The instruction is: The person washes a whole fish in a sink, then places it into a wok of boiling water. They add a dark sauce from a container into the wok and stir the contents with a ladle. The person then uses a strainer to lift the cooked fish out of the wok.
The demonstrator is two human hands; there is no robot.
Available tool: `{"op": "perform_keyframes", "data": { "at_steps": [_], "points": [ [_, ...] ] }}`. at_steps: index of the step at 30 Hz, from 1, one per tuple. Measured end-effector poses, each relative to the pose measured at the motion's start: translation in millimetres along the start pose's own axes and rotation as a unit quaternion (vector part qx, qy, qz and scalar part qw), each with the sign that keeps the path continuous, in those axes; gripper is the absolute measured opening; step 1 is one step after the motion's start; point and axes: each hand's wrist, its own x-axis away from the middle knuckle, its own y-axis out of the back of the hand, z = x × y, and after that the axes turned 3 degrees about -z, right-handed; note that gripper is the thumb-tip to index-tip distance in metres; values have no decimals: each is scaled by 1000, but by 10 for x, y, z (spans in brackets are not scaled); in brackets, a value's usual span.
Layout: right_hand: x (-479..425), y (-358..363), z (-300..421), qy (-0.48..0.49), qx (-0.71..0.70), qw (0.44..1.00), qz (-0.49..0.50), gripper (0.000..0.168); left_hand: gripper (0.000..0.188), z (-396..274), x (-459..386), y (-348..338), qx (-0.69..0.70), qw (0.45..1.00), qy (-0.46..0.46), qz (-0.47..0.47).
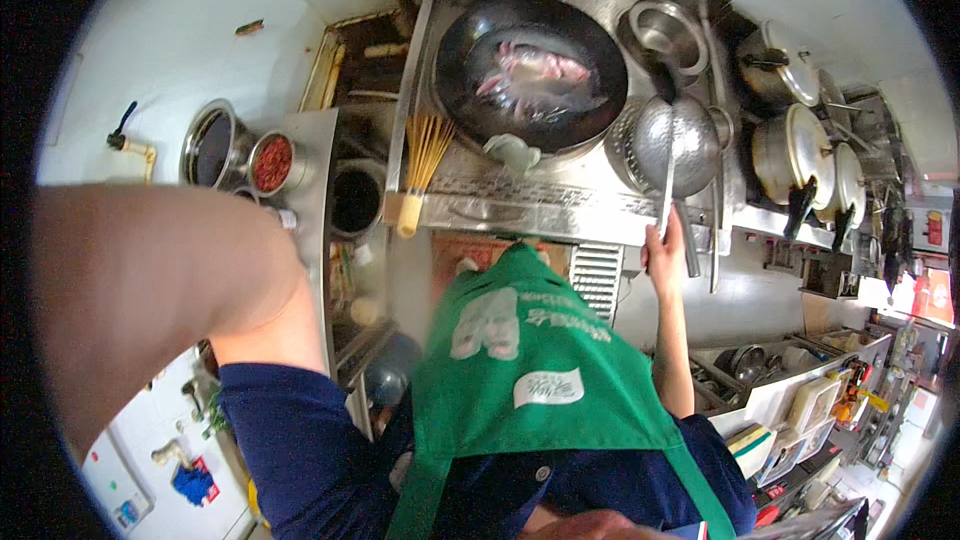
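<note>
My right hand (664,255) grips the metal handle of a long-handled cooking utensil (670,157), likely a ladle or turner, whose dark head is hard to make out. That handle crosses over a shiny dimpled metal bowl or strainer (694,142) beside the stove's right side. My left arm (262,315) is raised close to the camera, and the left hand is out of view. Before me sits a black wok (457,82) with pale pinkish pieces, apparently fish (540,71), in it. A whitish rag or crumpled piece (512,152) lies at the wok's near rim.
A bamboo wok brush (424,172) rests on the stove's left front edge. Further left stand a pot of dark liquid (211,144) and a bowl of red chillies (271,163). Several lidded pressure cookers (791,154) line the right, near a metal pot (667,34).
</note>
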Motion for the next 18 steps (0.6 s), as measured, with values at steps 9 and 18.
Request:
{"op": "perform_keyframes", "data": {
  "at_steps": [9, 18],
  "points": [
    [-559, -701, 165, 124, 352, 922, 103, 54, 35, -18, 23, -41, 21, 995, -31, -90],
    [-1265, -1151, -593, -36, 71, 985, 153, 57, 16, 405, 1105, -1918, 11, 909, 327, -259]
  ]
}}
